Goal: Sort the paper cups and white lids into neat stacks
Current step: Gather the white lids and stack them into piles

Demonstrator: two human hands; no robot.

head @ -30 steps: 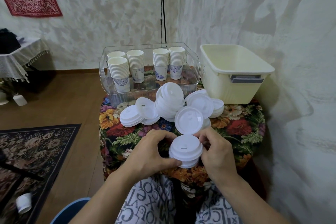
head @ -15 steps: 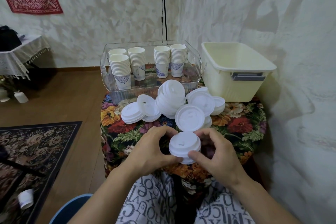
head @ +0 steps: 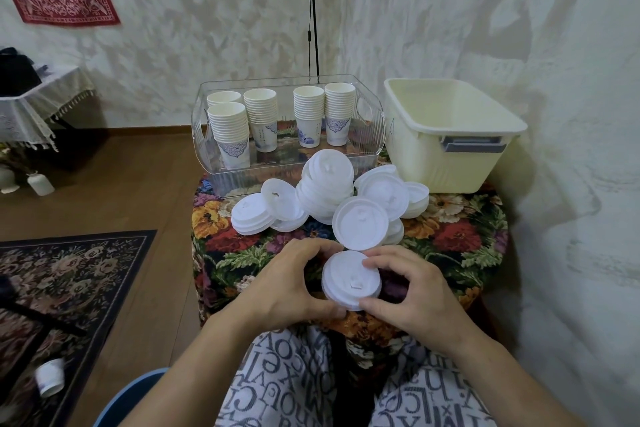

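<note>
Both the left hand [head: 287, 284] and the right hand [head: 408, 291] curl their fingers round a small stack of white lids [head: 350, 279], held at the near edge of the tabletop [head: 460, 236] with its flowered cloth. Just behind it lie loose heaps of round plastic lids [head: 325, 191]. At the far edge stand a clear ribbed bin [head: 374, 135] holding stacked paper cups [head: 259, 118] and a cream tub [head: 446, 135] at the far right corner.
</note>
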